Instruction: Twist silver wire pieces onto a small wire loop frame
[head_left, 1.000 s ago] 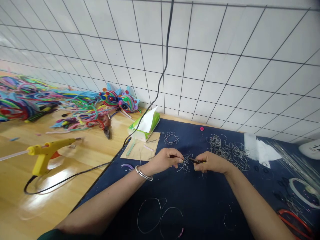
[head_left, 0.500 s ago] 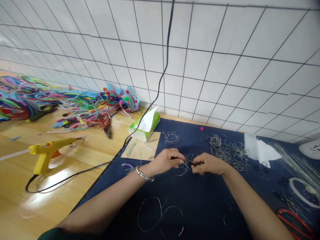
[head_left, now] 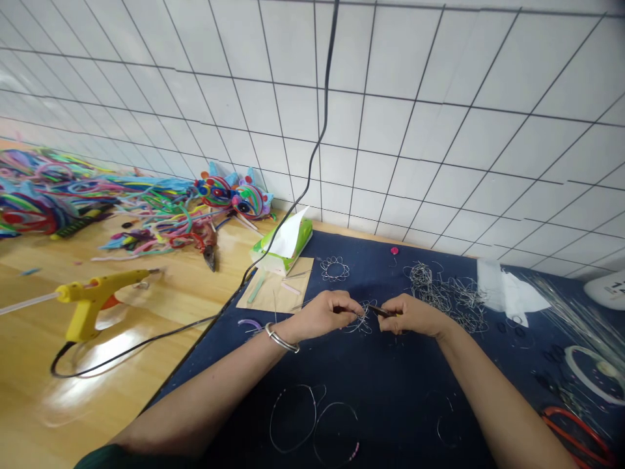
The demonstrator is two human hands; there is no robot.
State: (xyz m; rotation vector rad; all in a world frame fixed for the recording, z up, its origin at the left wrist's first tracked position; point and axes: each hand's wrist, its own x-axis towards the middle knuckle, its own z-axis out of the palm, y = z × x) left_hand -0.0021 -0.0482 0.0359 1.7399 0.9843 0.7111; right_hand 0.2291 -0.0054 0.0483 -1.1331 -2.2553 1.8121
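Note:
My left hand (head_left: 330, 314) pinches a small looped wire piece (head_left: 360, 320) between thumb and fingertips, above the dark blue mat. My right hand (head_left: 411, 315) is closed around dark-jawed pliers (head_left: 381, 311), whose tip points left at the wire's edge. Whether the jaws touch the wire is too small to tell. Behind my hands lies a flower-shaped wire ring (head_left: 334, 268). Nearer me on the mat are two thin wire hoops (head_left: 293, 419), one carrying pink beads (head_left: 355, 451).
A tangled wire heap (head_left: 446, 296) lies beyond my right hand. Leftward are a tissue pack (head_left: 283, 247), a yellow glue gun (head_left: 97, 296) with its black cable, and colourful pipe cleaners (head_left: 166, 202). Red-handled scissors (head_left: 576, 430) and a white ring-shaped spool (head_left: 593, 374) are at right.
The pliers have shifted slightly right, away from my left fingertips, and now tilt more. The wire piece has turned a little in my left hand.

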